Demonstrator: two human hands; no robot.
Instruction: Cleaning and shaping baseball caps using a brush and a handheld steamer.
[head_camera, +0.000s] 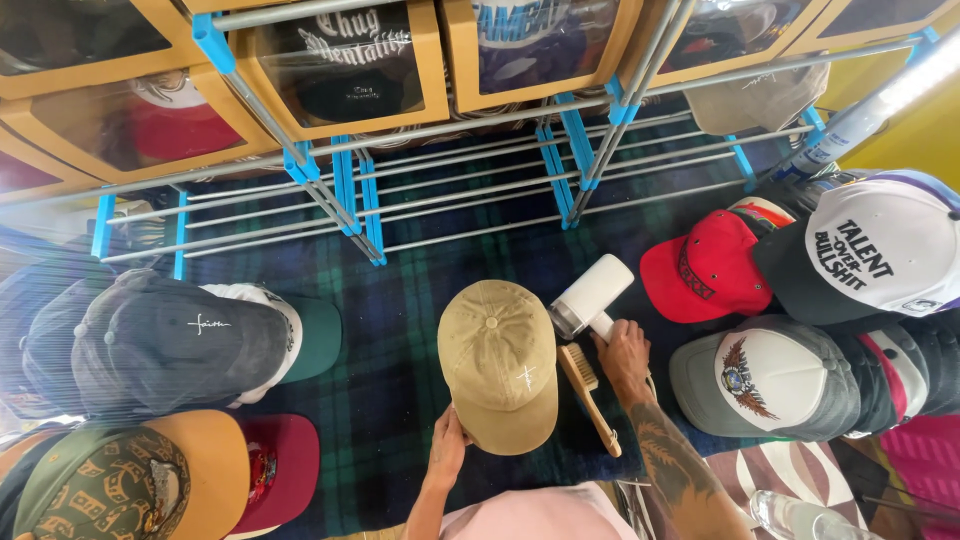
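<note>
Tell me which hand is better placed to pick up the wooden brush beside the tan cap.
Right, probably. The right hand grips the white handheld device directly beside the wooden brush, though it must free itself first. The left hand holds the tan cap by its brim, farther away.

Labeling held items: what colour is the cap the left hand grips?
Tan, with a small white mark near the brim: the cap in the left hand; head view.

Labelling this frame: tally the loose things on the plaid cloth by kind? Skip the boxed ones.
Caps, in view at least in part: 9, counting the tan cap under the left hand; stacks may hide more
White handheld device, gripped by the right hand: 1
Wooden brush: 1
Total: 11
</note>
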